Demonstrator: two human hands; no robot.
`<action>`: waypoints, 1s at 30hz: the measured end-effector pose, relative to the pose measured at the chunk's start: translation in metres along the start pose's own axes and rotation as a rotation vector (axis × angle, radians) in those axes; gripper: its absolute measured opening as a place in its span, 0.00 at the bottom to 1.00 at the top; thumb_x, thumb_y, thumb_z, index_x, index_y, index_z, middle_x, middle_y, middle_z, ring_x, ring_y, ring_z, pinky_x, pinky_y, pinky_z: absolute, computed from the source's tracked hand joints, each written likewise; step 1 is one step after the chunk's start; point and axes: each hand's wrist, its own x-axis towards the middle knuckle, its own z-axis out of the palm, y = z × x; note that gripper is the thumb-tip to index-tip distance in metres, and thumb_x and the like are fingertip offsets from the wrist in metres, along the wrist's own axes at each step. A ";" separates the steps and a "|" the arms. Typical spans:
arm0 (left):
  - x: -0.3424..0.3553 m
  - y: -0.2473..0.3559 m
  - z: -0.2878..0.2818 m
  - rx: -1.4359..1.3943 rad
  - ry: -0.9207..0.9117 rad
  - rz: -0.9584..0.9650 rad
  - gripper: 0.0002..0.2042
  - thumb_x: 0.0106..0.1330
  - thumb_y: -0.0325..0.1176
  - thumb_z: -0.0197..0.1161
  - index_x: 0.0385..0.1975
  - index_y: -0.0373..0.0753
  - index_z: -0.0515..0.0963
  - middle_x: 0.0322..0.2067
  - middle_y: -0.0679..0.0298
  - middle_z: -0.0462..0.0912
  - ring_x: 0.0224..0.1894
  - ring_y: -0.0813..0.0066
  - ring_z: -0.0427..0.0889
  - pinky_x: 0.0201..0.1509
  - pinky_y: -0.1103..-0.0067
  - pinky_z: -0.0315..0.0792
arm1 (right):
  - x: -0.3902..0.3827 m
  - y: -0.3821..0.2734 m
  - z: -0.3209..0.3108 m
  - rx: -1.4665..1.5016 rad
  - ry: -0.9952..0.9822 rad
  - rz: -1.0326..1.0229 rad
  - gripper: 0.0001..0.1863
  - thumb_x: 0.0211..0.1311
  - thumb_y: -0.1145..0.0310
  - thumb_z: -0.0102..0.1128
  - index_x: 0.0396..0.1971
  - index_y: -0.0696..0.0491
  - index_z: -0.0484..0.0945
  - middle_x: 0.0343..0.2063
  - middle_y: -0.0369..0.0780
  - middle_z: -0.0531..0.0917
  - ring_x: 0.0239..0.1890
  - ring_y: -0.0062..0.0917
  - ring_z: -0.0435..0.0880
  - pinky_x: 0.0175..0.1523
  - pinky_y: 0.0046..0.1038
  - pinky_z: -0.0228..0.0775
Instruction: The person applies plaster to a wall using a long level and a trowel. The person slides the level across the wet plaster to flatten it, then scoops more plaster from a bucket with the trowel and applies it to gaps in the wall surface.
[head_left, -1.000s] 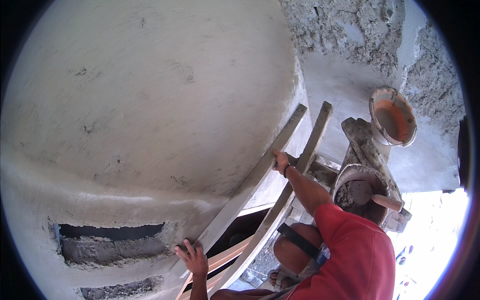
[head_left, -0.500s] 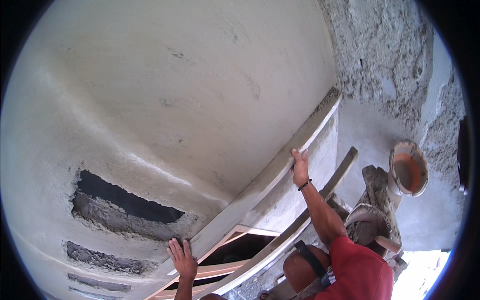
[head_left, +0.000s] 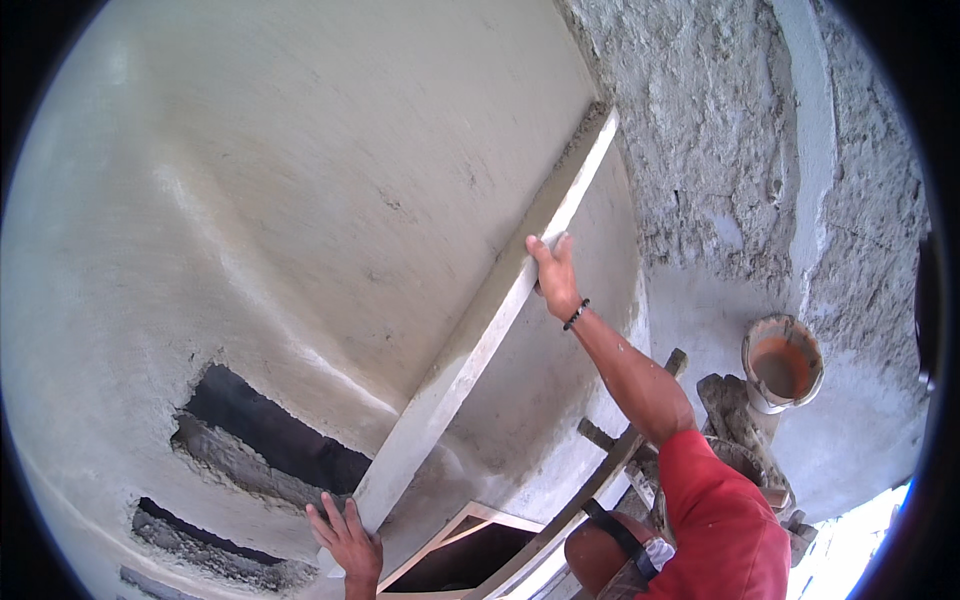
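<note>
A hand could pass along the smooth wall [head_left: 300, 200] on the upper left of the board [head_left: 472, 348]. The board slants across that wall and bars a straight crossing; its top end nearly reaches the rough wall [head_left: 715, 150], leaving little room there. The left hand [head_left: 350, 548] blocks the way around the lower end, just beside the wide slot [head_left: 285, 430]. Between the board and the right forearm [head_left: 635, 375] is an open gap, bounded below by the wooden frame [head_left: 430, 544]. Farther right, a beam [head_left: 605, 475], the knee [head_left: 592, 552] and the bucket [head_left: 768, 396] obstruct passage.
</note>
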 end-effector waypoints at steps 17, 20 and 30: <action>0.061 -0.048 -0.089 0.010 0.263 -0.034 0.35 0.35 0.23 0.69 0.52 0.38 0.69 0.68 0.45 0.49 0.70 0.32 0.40 0.68 0.42 0.40 | 0.029 -0.121 0.063 -0.008 -0.017 0.003 0.43 0.60 0.45 0.58 0.58 0.66 0.52 0.47 0.49 0.71 0.37 0.27 0.78 0.29 0.28 0.76; 0.069 -0.062 -0.104 0.059 0.358 -0.099 0.34 0.37 0.19 0.66 0.53 0.38 0.68 0.69 0.45 0.50 0.70 0.35 0.42 0.70 0.46 0.39 | 0.042 -0.141 0.092 -0.075 0.044 -0.097 0.54 0.60 0.44 0.57 0.65 0.71 0.38 0.41 0.52 0.77 0.30 0.29 0.81 0.25 0.27 0.77; 0.142 -0.105 -0.180 0.297 0.677 -0.197 0.32 0.49 0.14 0.59 0.59 0.40 0.67 0.68 0.50 0.54 0.71 0.43 0.46 0.71 0.54 0.45 | 0.082 -0.268 0.166 -0.002 0.014 -0.263 0.41 0.63 0.48 0.55 0.53 0.71 0.49 0.26 0.43 0.74 0.18 0.23 0.74 0.15 0.26 0.66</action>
